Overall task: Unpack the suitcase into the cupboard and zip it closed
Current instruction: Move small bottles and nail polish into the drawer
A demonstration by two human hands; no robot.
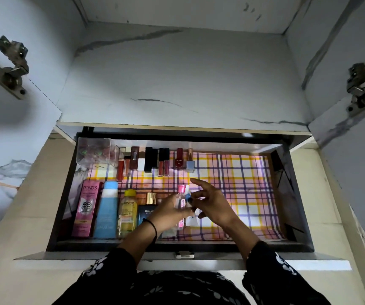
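Note:
The cupboard drawer (296, 246) is pulled out, lined with a pink, yellow and purple checked sheet (243, 183). My left hand (168, 211) grips a small clear bottle with a pink cap (180, 195) above the drawer's middle. My right hand (213, 203) is right beside it with its fingers spread, and its thumb touches a small blue-capped item (189, 198) between the two hands. Under the hands lie another small pink item (180, 225) and a white one (192, 221). No suitcase is in view.
The drawer's left front holds a pink Pond's box (86, 208), a blue tube (108, 210), a yellow Garnier bottle (127, 213) and a dark perfume box (146, 211). Lipsticks and nail polishes (155, 160) line the back beside a clear box (97, 154). An open shelf (177, 89) lies above.

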